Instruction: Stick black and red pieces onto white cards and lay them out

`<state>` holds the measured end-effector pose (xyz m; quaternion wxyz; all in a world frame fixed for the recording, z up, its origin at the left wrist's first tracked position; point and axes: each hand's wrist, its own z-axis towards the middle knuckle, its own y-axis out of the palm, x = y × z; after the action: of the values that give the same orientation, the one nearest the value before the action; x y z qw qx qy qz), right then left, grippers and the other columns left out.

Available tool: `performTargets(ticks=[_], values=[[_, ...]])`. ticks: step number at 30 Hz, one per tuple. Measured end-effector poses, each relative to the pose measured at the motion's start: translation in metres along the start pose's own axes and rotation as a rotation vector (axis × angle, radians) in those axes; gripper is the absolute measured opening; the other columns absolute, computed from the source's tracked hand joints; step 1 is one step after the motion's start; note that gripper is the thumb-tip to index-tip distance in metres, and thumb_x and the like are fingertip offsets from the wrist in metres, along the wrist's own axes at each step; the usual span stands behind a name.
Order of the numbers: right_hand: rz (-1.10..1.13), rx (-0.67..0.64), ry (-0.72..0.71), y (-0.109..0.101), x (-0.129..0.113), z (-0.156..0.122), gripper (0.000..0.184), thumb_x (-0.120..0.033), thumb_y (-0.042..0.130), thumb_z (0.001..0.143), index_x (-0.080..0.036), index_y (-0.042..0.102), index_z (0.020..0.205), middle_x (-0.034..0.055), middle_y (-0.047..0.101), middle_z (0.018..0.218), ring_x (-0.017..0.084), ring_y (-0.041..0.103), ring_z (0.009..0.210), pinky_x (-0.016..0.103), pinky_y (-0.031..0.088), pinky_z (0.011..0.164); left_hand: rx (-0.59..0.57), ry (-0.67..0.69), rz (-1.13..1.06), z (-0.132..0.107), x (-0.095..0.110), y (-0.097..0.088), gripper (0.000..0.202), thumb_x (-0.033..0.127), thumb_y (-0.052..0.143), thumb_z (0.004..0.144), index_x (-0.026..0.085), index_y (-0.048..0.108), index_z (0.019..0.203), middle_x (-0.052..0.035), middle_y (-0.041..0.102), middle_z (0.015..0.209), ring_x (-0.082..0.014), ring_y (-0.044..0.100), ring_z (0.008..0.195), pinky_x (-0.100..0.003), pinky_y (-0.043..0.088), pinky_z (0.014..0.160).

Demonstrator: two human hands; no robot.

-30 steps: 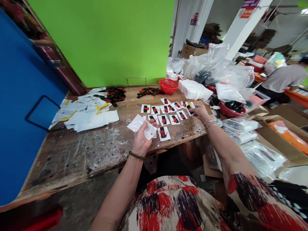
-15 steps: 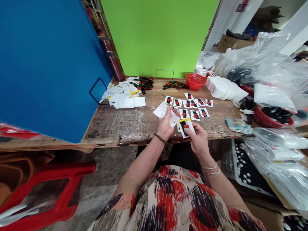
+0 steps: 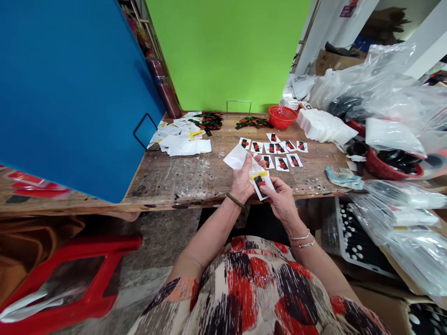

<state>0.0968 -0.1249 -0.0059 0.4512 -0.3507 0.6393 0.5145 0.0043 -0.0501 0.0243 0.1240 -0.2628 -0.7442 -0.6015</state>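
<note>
My left hand (image 3: 243, 180) is closed on a white plastic bag (image 3: 236, 157), which looks thin and partly see-through and sticks out past the fingers. In my right hand (image 3: 281, 199) is a white card (image 3: 264, 185) with a yellow strip along its top and a black and red piece on its face; the thumb presses on the red part. The card's top edge meets the lower right end of the bag, and I cannot tell whether it is inside. Beyond my hands several similar cards (image 3: 282, 164) lie in rows on the wooden table (image 3: 167, 179).
White bags and papers (image 3: 185, 145) are heaped at the back left, beside a pile of black and red pieces (image 3: 212, 121). A second pile (image 3: 253, 122) lies near a red basket (image 3: 282, 117). Green (image 3: 226, 51) and blue boards (image 3: 77, 93) stand behind and left.
My right hand has moved left with the card, bringing its top edge up to the bag in my left hand. My left hand stays nearly in place.
</note>
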Motion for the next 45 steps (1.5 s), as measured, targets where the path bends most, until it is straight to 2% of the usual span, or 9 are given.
performTargets(ticks=[8,13,17,23,26,32,37,41,45], values=[[0.048,-0.112,0.176,-0.015,-0.007,0.007,0.038,-0.03,0.098,0.05,-0.021,0.075,0.079,-0.0021,0.076,0.079,0.013,0.065,0.065,0.026,0.054,0.062,-0.134,-0.027,0.05,-0.006,-0.008,-0.005,0.022,0.028,0.076,0.088,0.016,0.067,0.104,-0.0071,0.077,0.091,-0.0194,0.076,0.081,-0.038,0.057,0.092],[0.008,-0.167,0.201,-0.026,-0.01,0.014,0.04,-0.03,0.098,0.049,-0.02,0.076,0.08,-0.0025,0.075,0.077,0.011,0.064,0.063,0.024,0.052,0.06,-0.184,-0.036,0.023,-0.005,-0.012,-0.008,0.027,0.027,0.078,0.086,0.015,0.067,0.107,-0.0074,0.077,0.096,-0.0193,0.076,0.086,-0.04,0.056,0.098],[-0.047,-0.22,0.211,-0.031,-0.016,0.018,0.04,-0.03,0.098,0.05,-0.019,0.077,0.082,-0.001,0.076,0.08,0.012,0.065,0.065,0.025,0.053,0.062,-0.176,-0.02,0.04,-0.005,-0.015,-0.008,0.032,0.027,0.082,0.081,0.015,0.068,0.108,-0.0068,0.077,0.096,-0.0186,0.075,0.084,-0.04,0.056,0.096],[-0.045,-0.098,0.127,-0.032,-0.021,0.02,0.042,-0.032,0.097,0.048,-0.02,0.073,0.08,-0.003,0.073,0.074,0.011,0.061,0.06,0.024,0.05,0.056,-0.21,-0.018,0.072,-0.006,-0.017,-0.007,0.035,0.022,0.081,0.082,0.017,0.067,0.113,-0.005,0.077,0.091,-0.0189,0.075,0.082,-0.036,0.057,0.089],[-0.081,-0.101,0.111,-0.03,-0.02,0.018,0.044,-0.036,0.097,0.049,-0.019,0.072,0.081,-0.0023,0.073,0.075,0.012,0.061,0.06,0.025,0.05,0.057,-0.187,-0.032,0.058,-0.003,-0.019,-0.008,0.035,0.02,0.079,0.082,0.018,0.066,0.114,-0.0025,0.075,0.085,-0.0188,0.074,0.08,-0.035,0.057,0.087],[-0.161,-0.048,0.039,-0.03,-0.019,0.011,0.047,-0.037,0.095,0.053,-0.019,0.07,0.089,-0.0008,0.075,0.08,0.013,0.063,0.066,0.027,0.052,0.064,-0.12,0.018,0.058,0.001,-0.02,-0.009,0.038,0.019,0.077,0.084,0.018,0.064,0.12,0.0,0.072,0.08,-0.0168,0.073,0.072,-0.032,0.057,0.081],[-0.148,-0.042,-0.021,-0.039,-0.026,0.003,0.049,-0.031,0.094,0.058,-0.022,0.07,0.1,-0.0006,0.077,0.088,0.015,0.068,0.076,0.029,0.055,0.073,-0.069,0.015,0.056,0.0,-0.018,-0.008,0.045,0.022,0.078,0.084,0.019,0.063,0.126,-0.0026,0.074,0.089,-0.0185,0.075,0.081,-0.034,0.057,0.086],[-0.059,-0.205,0.131,-0.04,-0.029,-0.002,0.054,-0.024,0.095,0.058,-0.022,0.074,0.108,0.0014,0.078,0.102,0.016,0.071,0.085,0.03,0.057,0.082,-0.117,0.021,0.061,-0.002,-0.021,-0.01,0.044,0.024,0.078,0.083,0.019,0.063,0.125,-0.0029,0.074,0.092,-0.0178,0.074,0.081,-0.034,0.056,0.087],[0.046,-0.296,0.265,-0.035,-0.024,-0.002,0.066,-0.018,0.094,0.058,-0.024,0.072,0.12,0.0013,0.077,0.099,0.013,0.07,0.082,0.025,0.057,0.078,-0.203,0.034,0.072,-0.007,-0.024,-0.011,0.049,0.025,0.081,0.08,0.02,0.063,0.125,-0.0029,0.074,0.094,-0.0175,0.074,0.082,-0.032,0.057,0.084]])
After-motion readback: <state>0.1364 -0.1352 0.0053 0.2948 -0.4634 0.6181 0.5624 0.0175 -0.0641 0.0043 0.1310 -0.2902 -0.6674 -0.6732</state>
